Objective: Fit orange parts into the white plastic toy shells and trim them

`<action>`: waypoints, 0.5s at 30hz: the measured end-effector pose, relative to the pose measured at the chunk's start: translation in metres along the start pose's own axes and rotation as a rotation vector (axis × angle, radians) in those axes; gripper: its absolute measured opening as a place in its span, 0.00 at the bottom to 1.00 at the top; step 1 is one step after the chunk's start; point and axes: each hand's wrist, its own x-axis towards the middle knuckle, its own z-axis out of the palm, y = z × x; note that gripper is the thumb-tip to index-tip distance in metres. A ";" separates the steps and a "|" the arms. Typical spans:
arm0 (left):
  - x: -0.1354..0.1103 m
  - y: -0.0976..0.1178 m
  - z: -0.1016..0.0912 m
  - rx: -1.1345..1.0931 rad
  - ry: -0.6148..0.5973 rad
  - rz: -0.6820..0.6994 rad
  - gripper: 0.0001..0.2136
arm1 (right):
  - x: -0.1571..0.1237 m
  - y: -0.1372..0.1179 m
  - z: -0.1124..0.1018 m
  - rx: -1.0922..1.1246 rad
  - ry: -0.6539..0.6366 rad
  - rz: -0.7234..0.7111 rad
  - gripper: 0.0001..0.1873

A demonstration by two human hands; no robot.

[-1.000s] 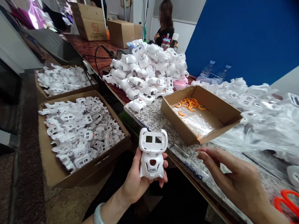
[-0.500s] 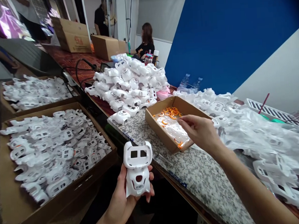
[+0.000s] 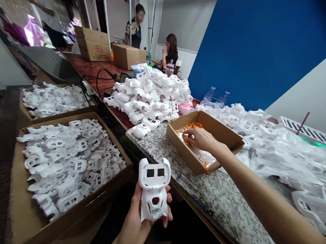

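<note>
The left hand (image 3: 136, 220) is closed around a white plastic robot-shaped shell (image 3: 155, 189), holding it upright. The right hand (image 3: 200, 140) reaches into a cardboard tray (image 3: 215, 128), beside orange pieces (image 3: 190, 126); whether it grips anything cannot be seen. The tray sits on a granite counter (image 3: 210, 199), with a heap of white shells (image 3: 150, 90) beyond.

We look from a camera worn on the head, facing forward and down along a speckled stone counter (image 3: 219, 210). Our left hand (image 3: 132, 229) sits closest, at the bottom edge of the view, and our right hand (image 3: 200, 140) a little farther out. A cardboard box (image 3: 66, 218) lies near on the left, a blue wall (image 3: 257, 51) fills the right, and a person (image 3: 135, 28) stands far off ahead.
</note>
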 end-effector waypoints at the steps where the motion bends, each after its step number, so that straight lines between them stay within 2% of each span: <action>1: 0.000 0.000 0.000 -0.003 0.002 -0.003 0.30 | 0.001 0.001 0.001 0.007 -0.017 -0.002 0.13; 5: 0.000 -0.001 0.000 -0.013 -0.002 -0.017 0.30 | 0.004 0.005 0.006 0.053 -0.007 0.021 0.11; 9: -0.002 -0.001 0.001 -0.030 0.002 -0.013 0.31 | 0.000 0.006 0.004 0.157 0.088 0.029 0.10; 12: -0.002 -0.002 0.002 -0.062 -0.017 -0.021 0.32 | -0.013 0.004 -0.007 0.289 0.201 0.019 0.10; 15: 0.000 -0.003 0.000 -0.116 -0.042 -0.034 0.32 | -0.040 -0.006 -0.021 0.455 0.278 -0.018 0.15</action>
